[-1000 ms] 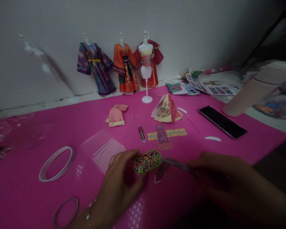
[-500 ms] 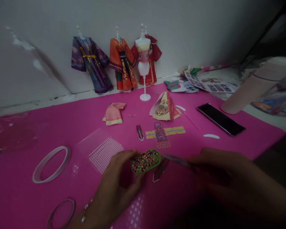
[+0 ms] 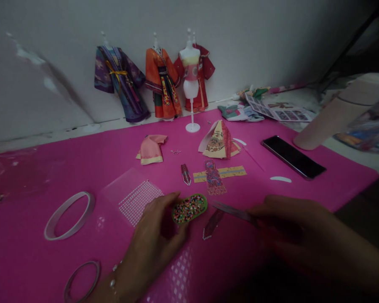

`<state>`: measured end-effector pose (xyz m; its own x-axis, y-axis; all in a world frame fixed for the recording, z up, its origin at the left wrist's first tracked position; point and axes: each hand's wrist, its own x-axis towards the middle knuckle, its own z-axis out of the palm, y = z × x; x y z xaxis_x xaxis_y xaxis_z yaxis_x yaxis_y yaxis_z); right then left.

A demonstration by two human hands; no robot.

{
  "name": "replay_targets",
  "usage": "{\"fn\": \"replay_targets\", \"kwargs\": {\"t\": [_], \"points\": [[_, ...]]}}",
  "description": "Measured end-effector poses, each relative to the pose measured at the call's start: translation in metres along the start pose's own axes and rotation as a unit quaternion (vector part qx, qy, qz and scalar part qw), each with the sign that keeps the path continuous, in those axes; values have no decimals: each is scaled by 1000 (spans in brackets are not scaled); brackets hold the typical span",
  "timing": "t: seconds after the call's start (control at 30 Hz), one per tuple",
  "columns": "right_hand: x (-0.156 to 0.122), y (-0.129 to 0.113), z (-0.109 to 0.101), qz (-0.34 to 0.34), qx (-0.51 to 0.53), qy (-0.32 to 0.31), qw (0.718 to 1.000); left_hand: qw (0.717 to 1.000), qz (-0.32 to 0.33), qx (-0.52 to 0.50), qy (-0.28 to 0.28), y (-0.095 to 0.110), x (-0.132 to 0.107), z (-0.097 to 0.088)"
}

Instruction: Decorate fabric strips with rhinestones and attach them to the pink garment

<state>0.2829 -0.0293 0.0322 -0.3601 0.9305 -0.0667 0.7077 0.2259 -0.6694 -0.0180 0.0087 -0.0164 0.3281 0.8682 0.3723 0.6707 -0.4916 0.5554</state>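
Left hand (image 3: 154, 246) pinches the bead tray (image 3: 189, 208) between thumb and fingers, near the middle of the worktop's (image 3: 34, 261) front edge. Right hand (image 3: 290, 229) is closed on tweezers (image 3: 233, 211); their tip points at the tray, just beside a beaded strip (image 3: 212, 224).

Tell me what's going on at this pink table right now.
The left hand holds a small green bead tray by its near edge. The right hand grips tweezers, tips aimed at the tray. A small pointed strip lies on the pink mat beneath them; paper doll garments lie beyond.
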Motion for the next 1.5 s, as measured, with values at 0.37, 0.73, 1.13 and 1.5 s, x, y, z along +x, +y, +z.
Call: {"fn": "replay_targets", "kwargs": {"t": [0.37,0.73,1.13,1.5], "points": [[3,4,3,2,-6,-17,1000,993,21,94,-68,-2,2,0],[6,-1,6,4,8,-14,1000,988,91,108,-69,5,6,-8],[9,0,6,16,19,-11,1000,978,147,58,-137,3,6,-7],[9,3,8,9,25,-8,1000,979,131,85,-130,5,7,-8]]}}
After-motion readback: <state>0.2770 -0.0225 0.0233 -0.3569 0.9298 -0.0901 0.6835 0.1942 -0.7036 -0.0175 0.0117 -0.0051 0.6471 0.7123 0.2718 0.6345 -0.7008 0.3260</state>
